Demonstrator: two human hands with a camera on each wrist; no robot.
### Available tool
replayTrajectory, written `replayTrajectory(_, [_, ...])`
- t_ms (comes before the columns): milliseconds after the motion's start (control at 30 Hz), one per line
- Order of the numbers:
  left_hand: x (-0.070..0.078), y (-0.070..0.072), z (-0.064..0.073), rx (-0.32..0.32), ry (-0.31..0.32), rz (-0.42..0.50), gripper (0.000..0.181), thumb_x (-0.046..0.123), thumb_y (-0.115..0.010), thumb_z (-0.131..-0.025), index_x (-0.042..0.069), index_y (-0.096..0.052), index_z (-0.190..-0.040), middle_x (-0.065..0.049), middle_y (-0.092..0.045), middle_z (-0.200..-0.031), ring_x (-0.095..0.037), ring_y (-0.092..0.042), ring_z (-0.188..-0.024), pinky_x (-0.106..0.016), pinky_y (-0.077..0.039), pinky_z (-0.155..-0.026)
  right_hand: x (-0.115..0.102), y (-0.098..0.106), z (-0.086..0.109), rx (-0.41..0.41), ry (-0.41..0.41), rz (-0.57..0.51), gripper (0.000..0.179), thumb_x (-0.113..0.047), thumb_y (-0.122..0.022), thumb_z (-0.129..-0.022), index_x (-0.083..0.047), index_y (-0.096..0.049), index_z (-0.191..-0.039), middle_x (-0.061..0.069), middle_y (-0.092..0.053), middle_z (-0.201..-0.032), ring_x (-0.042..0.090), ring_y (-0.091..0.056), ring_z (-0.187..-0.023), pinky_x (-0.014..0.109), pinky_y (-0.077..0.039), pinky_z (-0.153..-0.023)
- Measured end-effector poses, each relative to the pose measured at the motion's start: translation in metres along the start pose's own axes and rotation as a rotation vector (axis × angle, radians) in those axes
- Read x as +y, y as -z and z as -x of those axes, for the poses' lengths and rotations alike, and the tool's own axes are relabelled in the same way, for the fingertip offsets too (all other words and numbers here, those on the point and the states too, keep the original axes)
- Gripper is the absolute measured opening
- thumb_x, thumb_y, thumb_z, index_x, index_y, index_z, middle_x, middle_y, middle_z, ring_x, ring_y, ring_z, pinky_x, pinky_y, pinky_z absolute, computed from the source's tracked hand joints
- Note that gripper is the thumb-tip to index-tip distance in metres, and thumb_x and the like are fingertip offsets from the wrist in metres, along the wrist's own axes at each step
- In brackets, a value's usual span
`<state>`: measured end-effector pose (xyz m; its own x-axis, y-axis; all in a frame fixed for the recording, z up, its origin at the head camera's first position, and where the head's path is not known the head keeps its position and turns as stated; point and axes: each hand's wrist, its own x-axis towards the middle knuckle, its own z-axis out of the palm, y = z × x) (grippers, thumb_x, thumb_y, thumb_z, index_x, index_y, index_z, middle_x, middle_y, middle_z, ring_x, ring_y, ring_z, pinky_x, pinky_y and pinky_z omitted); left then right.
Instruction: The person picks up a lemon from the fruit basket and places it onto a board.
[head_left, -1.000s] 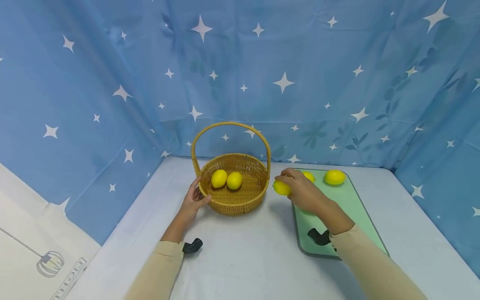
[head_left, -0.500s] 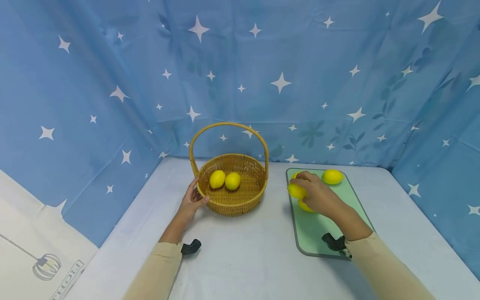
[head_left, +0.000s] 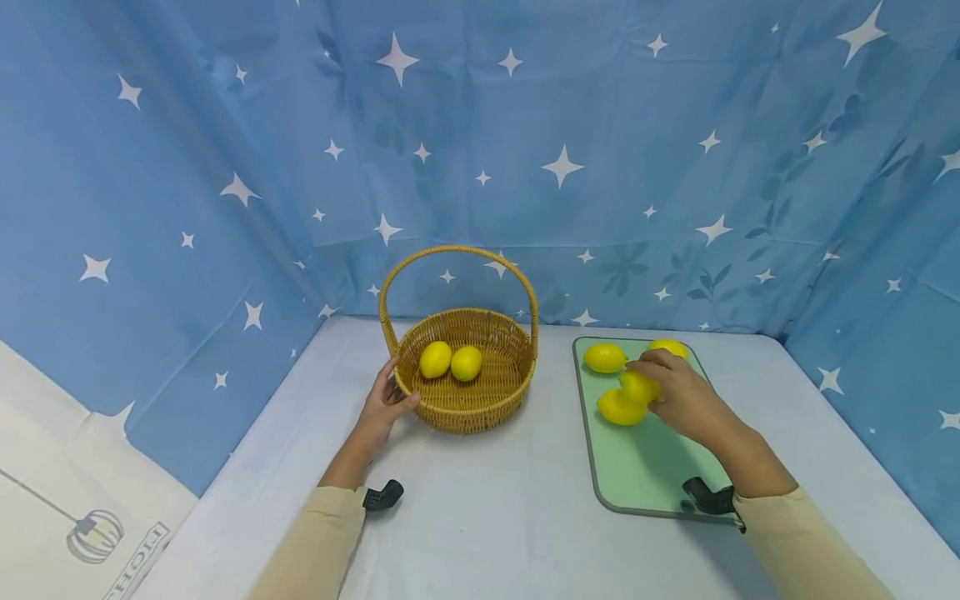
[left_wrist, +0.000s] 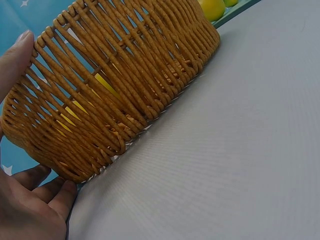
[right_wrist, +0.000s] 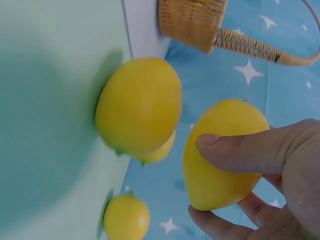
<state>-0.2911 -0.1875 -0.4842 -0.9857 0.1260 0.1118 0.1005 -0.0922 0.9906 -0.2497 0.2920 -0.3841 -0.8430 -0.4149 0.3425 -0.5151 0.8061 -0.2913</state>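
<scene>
the right grip (head_left: 686, 402) grasps a lemon (head_left: 639, 386) between thumb and fingers, over the board (head_left: 637, 475) and clear of its surface. three other lemons (head_left: 604, 358) lie on the board; a pair of lemons (head_left: 435, 360) sits in the basket (head_left: 465, 419) on the tabletop (head_left: 487, 517). the left grip (head_left: 381, 410) holds the basket's left side, thumb at the rim. the step in hand looks like setting the lemon down on the board. the next move likely calls for lowering it onto bare board without knocking the nearest one, then letting go.
</scene>
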Motion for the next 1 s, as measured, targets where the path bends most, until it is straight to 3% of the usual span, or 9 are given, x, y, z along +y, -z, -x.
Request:
replayTrajectory(567, [0.000, -0.002, 0.002, -0.007, -0.024, -0.027, 0.083, 0.009, -0.067, -0.093, 0.025, -0.017, -0.156, -0.018, -0.015, -0.159, -0.031, -0.017, -0.145, -0.044, -0.020, -0.115, 0.032, 0.001, 0.034, 0.045, -0.055, 0.019, 0.057, 0.018, -0.072, -0.068, 0.002, -0.063, -0.121, 0.021, -0.052, -0.120, 0.045, -0.049, -0.109, 0.065, -0.043, -0.089])
replayTrajectory(867, [0.010, -0.003, 0.004, -0.023, -0.018, 0.011, 0.085, 0.006, -0.066, -0.093, 0.021, -0.013, -0.157, -0.019, -0.014, -0.159, -0.031, -0.017, -0.145, -0.042, -0.022, -0.114, 0.051, 0.002, 0.046, -0.015, -0.127, 0.012, 0.053, 0.015, -0.069, -0.072, 0.003, -0.061, -0.123, 0.023, -0.050, -0.122, 0.047, -0.047, -0.112, 0.067, -0.040, -0.090])
replayTrajectory(1000, [0.001, -0.002, 0.002, -0.006, -0.027, -0.015, 0.086, 0.011, -0.069, -0.092, 0.024, -0.015, -0.157, -0.017, -0.016, -0.159, -0.028, -0.020, -0.144, -0.040, -0.024, -0.114, 0.055, 0.001, 0.050, -0.045, -0.168, 0.019, 0.053, 0.015, -0.068, -0.074, 0.002, -0.061, -0.124, 0.023, -0.050, -0.123, 0.047, -0.046, -0.114, 0.067, -0.039, -0.092])
